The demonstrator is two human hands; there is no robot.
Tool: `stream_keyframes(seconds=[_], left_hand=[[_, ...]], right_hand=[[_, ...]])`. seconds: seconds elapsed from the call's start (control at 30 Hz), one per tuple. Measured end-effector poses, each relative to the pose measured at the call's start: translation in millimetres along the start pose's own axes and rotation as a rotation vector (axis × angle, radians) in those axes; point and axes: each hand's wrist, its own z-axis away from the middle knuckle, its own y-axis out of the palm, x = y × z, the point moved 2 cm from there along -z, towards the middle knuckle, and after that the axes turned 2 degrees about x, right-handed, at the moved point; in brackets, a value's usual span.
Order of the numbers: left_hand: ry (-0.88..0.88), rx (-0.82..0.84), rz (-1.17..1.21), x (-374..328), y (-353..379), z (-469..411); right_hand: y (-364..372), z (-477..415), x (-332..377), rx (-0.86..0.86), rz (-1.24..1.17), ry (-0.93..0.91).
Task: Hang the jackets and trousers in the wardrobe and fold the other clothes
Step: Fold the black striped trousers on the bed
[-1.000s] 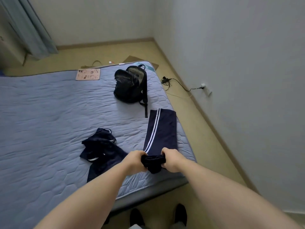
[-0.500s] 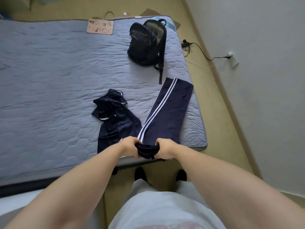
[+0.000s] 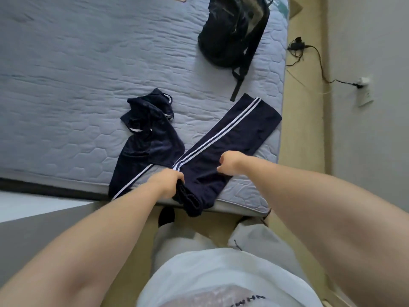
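Trousers (image 3: 239,138) flat on mattress (image 3: 66,85) edge, your left hand (image 3: 169,182) gripping waistband, your right hand (image 3: 230,162) curled over leg, grip unclear

On the bed (image 3: 66,85) the trousers (image 3: 232,138) lie across the near edge, the jacket (image 3: 150,138) just left of them, the backpack (image 3: 228,29) behind.

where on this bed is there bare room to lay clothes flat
The widest bare stretch is the left half of the mattress, from the crumpled navy jacket out to the left edge. A smaller patch lies between the navy jacket and the black backpack. The near right corner is crowded: the striped trousers lie diagonally there, the left hand gripping them.
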Motion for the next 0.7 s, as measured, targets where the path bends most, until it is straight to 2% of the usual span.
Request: stream_keyframes(seconds=[0.07,0.2,0.4,0.5,0.7], left_hand=[[-0.061,0.074,-0.029,-17,1,-18],[-0.108,0.068,-0.035,-42,-7,-56],[-0.128,0.075,-0.064,-71,-23,-112],[-0.16,0.154,-0.135,-75,-21,-143],[-0.279,0.421,-0.218,-65,4,-223]], right_hand=[[-21,-24,-27,0.033,0.118,0.007],[-56,-66,-75,0.038,0.369,-0.005],[-100,-131,-129,-0.026,0.432,-0.021],[-126,-174,-145,-0.063,0.475,-0.08],[-168,-305,-181,-0.053,0.701,-0.189]])
